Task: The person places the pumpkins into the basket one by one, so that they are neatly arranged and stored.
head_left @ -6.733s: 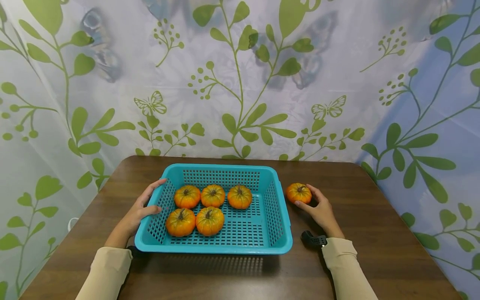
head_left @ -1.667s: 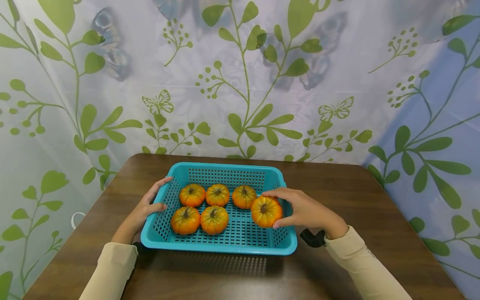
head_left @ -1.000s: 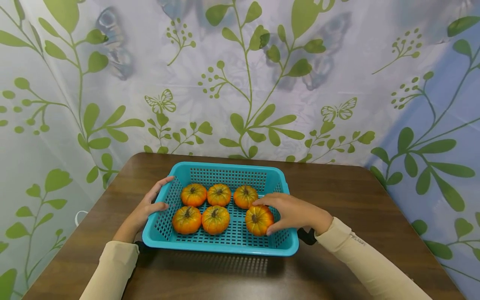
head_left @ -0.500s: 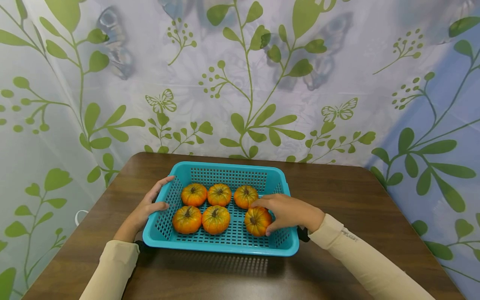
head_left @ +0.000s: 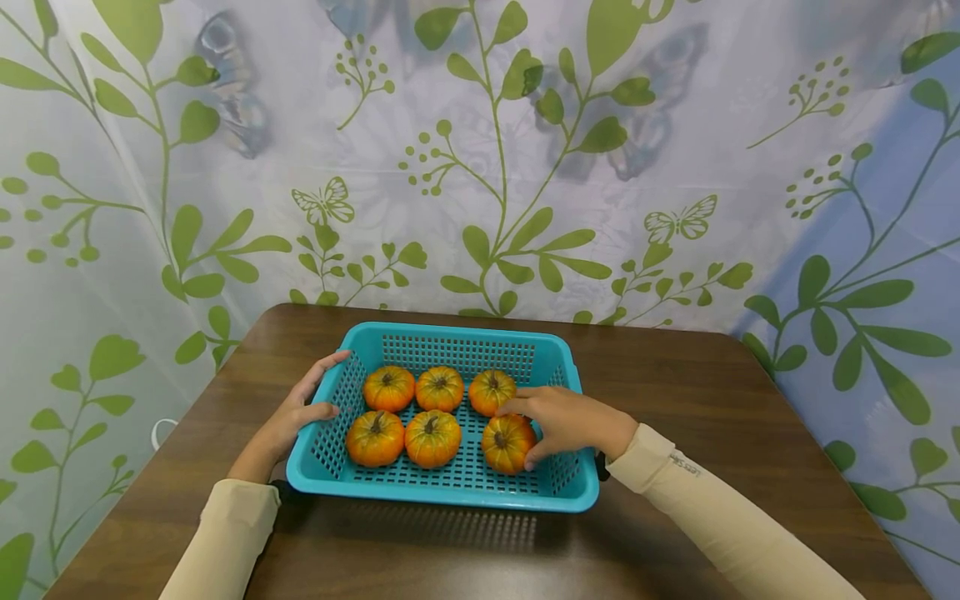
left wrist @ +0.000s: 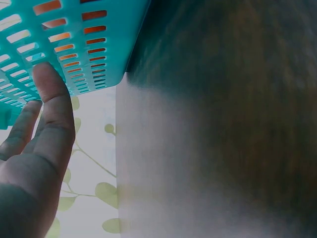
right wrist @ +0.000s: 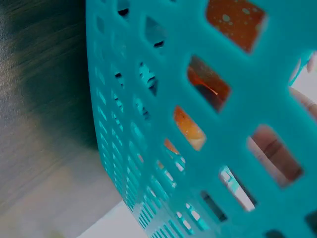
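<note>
A turquoise plastic basket (head_left: 442, 498) with slotted walls holds several small orange pumpkins, set in a back row and a front row. At its front right, my right hand (head_left: 570, 421) grips one pumpkin (head_left: 507, 447), thumb in front and fingers behind. That pumpkin sits low in the basket, just in front of the back-right pumpkin (head_left: 491, 393). My left hand (head_left: 288, 425) holds the basket's left rim, thumb over the edge. In the left wrist view, fingers (left wrist: 54, 104) touch the outer wall. The right wrist view is mostly basket wall (right wrist: 198, 163), with orange showing through its slots.
The basket stands on a dark brown wooden table (head_left: 660, 375). Behind it hangs a pale curtain (head_left: 450, 167) with green leaves and butterflies. A white loop (head_left: 161, 433) shows beside the table's left edge.
My right hand has carried the pumpkin from the table right of the basket, over the right rim and down inside, then slightly left. The left hand has stayed on the rim.
</note>
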A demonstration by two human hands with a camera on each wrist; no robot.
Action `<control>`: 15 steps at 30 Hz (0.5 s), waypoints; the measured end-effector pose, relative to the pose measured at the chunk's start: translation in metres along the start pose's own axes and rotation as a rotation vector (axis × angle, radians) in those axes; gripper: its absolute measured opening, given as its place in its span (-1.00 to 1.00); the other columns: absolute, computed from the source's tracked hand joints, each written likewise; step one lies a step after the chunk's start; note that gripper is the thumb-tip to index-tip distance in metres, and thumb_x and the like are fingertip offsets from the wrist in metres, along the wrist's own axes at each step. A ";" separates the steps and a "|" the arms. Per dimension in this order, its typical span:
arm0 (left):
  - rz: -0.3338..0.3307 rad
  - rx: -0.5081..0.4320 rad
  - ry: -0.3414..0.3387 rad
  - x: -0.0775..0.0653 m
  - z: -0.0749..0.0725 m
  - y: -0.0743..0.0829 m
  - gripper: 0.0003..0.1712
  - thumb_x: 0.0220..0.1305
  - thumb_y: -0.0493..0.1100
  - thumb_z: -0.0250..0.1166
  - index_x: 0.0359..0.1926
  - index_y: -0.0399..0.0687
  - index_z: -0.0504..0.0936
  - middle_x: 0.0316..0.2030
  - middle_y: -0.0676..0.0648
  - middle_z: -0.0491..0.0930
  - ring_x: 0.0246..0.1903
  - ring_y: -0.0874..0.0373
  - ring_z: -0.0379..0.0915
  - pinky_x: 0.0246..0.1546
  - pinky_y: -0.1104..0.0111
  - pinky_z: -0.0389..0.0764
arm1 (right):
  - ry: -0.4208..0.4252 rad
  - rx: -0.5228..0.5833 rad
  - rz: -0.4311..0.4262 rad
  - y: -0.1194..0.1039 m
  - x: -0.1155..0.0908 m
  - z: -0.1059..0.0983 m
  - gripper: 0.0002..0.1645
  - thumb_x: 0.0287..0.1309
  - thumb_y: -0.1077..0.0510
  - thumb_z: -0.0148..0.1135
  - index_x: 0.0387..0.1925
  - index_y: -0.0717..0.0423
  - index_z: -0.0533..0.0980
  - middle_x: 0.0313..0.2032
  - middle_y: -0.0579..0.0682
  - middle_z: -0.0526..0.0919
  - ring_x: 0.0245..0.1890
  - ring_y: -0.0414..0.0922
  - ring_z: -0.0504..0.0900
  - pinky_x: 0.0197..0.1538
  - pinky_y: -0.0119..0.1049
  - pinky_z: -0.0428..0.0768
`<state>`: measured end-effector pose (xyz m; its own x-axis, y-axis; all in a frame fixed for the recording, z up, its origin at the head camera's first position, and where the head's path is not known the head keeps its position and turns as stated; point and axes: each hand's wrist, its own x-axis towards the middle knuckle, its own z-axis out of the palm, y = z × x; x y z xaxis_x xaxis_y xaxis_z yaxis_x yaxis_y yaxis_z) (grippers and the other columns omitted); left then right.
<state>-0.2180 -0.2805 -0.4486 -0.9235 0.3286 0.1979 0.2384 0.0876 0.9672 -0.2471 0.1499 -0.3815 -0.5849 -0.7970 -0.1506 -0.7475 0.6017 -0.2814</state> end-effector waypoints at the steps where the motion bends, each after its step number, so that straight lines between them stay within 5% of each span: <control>1: -0.003 -0.001 0.000 0.000 0.000 0.000 -0.08 0.31 -0.37 0.11 0.67 0.11 0.18 0.63 -0.45 -0.10 0.37 -0.55 0.15 0.06 0.28 0.66 | 0.001 0.000 -0.003 0.000 0.000 0.000 -0.10 0.05 -0.05 0.73 0.39 0.13 0.58 0.36 0.22 0.60 0.32 0.19 0.60 0.35 0.17 0.55; 15: -0.026 -0.006 0.007 0.000 -0.001 -0.001 -0.10 0.32 -0.35 0.11 0.66 0.19 0.20 0.63 -0.44 -0.09 0.36 -0.56 0.18 0.04 0.25 0.68 | 0.029 -0.065 -0.011 0.001 0.005 0.007 -0.09 0.08 -0.11 0.70 0.41 0.11 0.58 0.31 0.11 0.68 0.20 0.10 0.69 0.25 0.13 0.62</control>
<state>-0.2188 -0.2816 -0.4495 -0.9314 0.3196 0.1739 0.2125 0.0900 0.9730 -0.2485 0.1464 -0.3891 -0.5844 -0.8025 -0.1204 -0.7723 0.5956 -0.2211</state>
